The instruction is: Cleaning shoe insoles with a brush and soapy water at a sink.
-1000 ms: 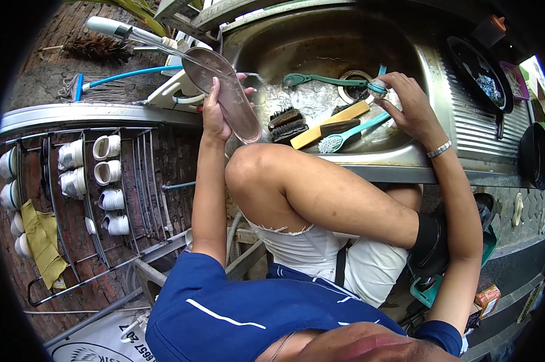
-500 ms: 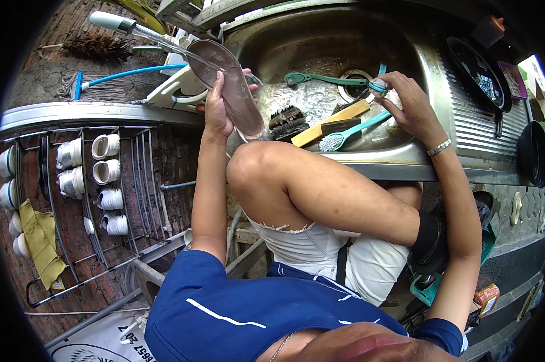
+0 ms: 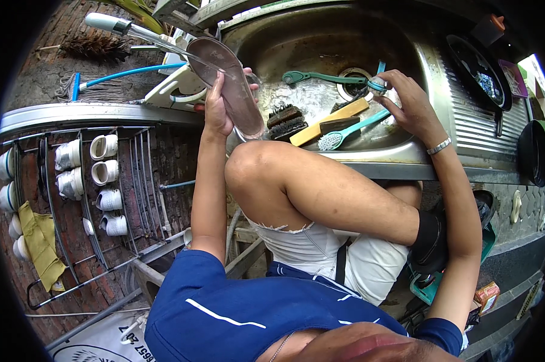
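Observation:
My left hand (image 3: 219,107) grips a brownish-grey insole (image 3: 235,99) upright over the sink's left side, thumb on its face, while water from a silver-and-white spout (image 3: 107,23) runs onto it. My right hand (image 3: 411,105) pinches a small round white-and-teal object (image 3: 378,85) above the drain; what it is, I cannot make out. Below my hands in the steel basin (image 3: 266,39) lie dark bristle brushes (image 3: 287,125), a yellow wooden-backed piece (image 3: 305,134), a white-bristled teal brush (image 3: 339,136) and a green-handled tool (image 3: 321,78).
A ribbed drainboard (image 3: 474,139) holds dark pans (image 3: 474,66) at right. At left are a metal rack (image 3: 137,181) with several white shoes (image 3: 107,172) and an olive cloth (image 3: 40,238), plus a mop (image 3: 76,87). My raised bent leg (image 3: 321,199) crosses below the sink.
The insole in my left hand has risen slightly and shifted a little to the right since a second ago. My right hand has stayed almost still.

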{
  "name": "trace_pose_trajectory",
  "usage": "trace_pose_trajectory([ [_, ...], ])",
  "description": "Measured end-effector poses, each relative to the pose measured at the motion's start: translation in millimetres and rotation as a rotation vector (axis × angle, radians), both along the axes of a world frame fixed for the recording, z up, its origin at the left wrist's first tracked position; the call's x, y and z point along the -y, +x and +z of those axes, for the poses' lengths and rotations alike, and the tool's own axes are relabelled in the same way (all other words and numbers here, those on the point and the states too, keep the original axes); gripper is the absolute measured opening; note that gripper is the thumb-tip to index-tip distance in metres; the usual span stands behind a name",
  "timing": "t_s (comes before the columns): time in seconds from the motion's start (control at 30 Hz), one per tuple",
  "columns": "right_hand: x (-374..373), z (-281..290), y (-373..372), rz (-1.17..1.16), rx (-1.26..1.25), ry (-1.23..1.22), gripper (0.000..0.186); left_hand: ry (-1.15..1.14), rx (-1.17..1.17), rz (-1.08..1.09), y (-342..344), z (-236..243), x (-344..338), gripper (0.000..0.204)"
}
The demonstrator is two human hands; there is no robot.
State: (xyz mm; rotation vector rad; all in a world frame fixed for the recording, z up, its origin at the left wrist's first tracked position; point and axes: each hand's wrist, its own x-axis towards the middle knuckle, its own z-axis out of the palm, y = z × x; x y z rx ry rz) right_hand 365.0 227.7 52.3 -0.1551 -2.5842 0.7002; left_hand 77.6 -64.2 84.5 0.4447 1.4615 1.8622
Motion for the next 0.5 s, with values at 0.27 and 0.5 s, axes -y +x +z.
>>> trace_pose_trajectory([
  [0.27, 3.2, 5.9, 0.4, -0.015, 0.043, -0.015, 0.037, -0.017, -0.002, 0.013, 1.5, 0.9, 0.3, 0.05],
  [0.5, 1.9, 3.2, -0.1, -0.017, 0.039, -0.013, 0.037, -0.012, 0.011, 0.018, -1.0, 0.0, 1.6, 0.05],
])
